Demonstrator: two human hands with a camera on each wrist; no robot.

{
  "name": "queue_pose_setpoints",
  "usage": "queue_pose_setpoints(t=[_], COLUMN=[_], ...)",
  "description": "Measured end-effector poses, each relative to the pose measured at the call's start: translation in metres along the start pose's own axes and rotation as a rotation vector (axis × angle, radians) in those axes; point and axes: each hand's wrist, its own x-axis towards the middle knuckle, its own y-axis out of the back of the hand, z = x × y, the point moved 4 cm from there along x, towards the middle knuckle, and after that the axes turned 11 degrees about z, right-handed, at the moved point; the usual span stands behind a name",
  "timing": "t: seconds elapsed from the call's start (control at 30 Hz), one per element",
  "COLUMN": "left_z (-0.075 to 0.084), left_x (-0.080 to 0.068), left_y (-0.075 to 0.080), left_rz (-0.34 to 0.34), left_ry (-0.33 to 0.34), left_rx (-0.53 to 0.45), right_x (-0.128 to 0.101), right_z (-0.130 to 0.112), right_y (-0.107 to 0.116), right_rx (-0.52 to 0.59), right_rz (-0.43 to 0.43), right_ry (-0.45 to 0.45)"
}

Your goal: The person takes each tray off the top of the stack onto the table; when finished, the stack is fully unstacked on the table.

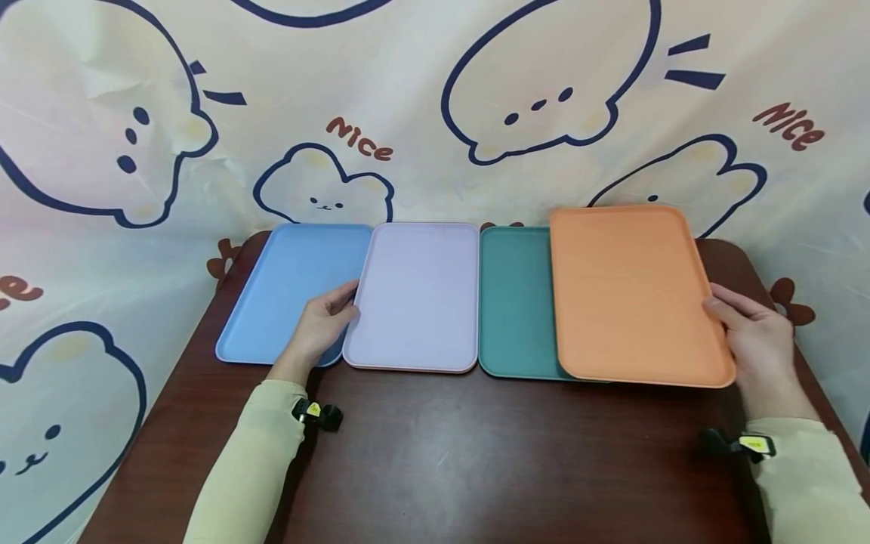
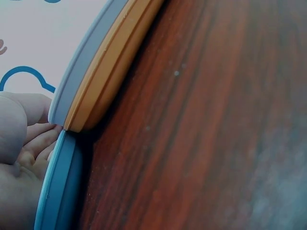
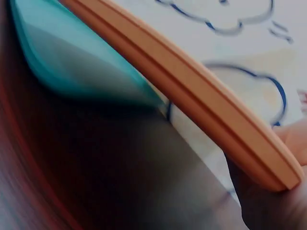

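Observation:
My right hand (image 1: 764, 344) grips the right edge of an orange tray (image 1: 639, 295), thumb on top. That tray is lifted and overlaps a green tray (image 1: 519, 302), whose right part is hidden beneath it; the right wrist view shows the orange tray's side wall (image 3: 192, 91) raised and tilted over the green tray (image 3: 72, 57). My left hand (image 1: 319, 325) pinches the left edge of a lavender tray (image 1: 414, 298), reaching over a blue tray (image 1: 306, 283). In the left wrist view, another orange tray (image 2: 98, 76) lies directly under the lavender one (image 2: 79, 76).
The trays line the far side of a dark brown wooden table (image 1: 442, 453). Behind it hangs a pale cloth (image 1: 421, 91) printed with cartoon animals. Bands with small cameras sit on both wrists, over light sleeves.

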Motion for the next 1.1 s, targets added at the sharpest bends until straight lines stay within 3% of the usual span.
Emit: queue_pose_setpoints(t=[0.1,0.3,0.53,0.8,0.97,1.1], left_z=[0.000,0.001,-0.002,-0.003,-0.002,-0.004], left_x=[0.000,0.000,0.001,0.001,0.001,0.003], left_y=[0.000,0.001,0.001,0.001,0.002,0.001], left_rz=[0.001,-0.001,-0.007,-0.008,-0.007,-0.013], left_ry=[-0.003,-0.009,-0.006,-0.005,-0.002,0.002], left_rx=[0.003,0.012,0.000,-0.014,-0.003,-0.001], right_x=[0.015,0.044,0.071,0.091,0.091,0.084], right_z=[-0.002,-0.003,-0.001,-0.001,0.003,0.001], right_y=[0.021,0.052,0.076,0.083,0.075,0.065], right_rx=[-0.024,-0.083,-0.186,-0.499,-0.688,-0.853], right_rz=[0.017,0.089,0.055,0.009,0.081,0.083], right_ry=[-0.012,0.045,0.088,0.118,0.137,0.242])
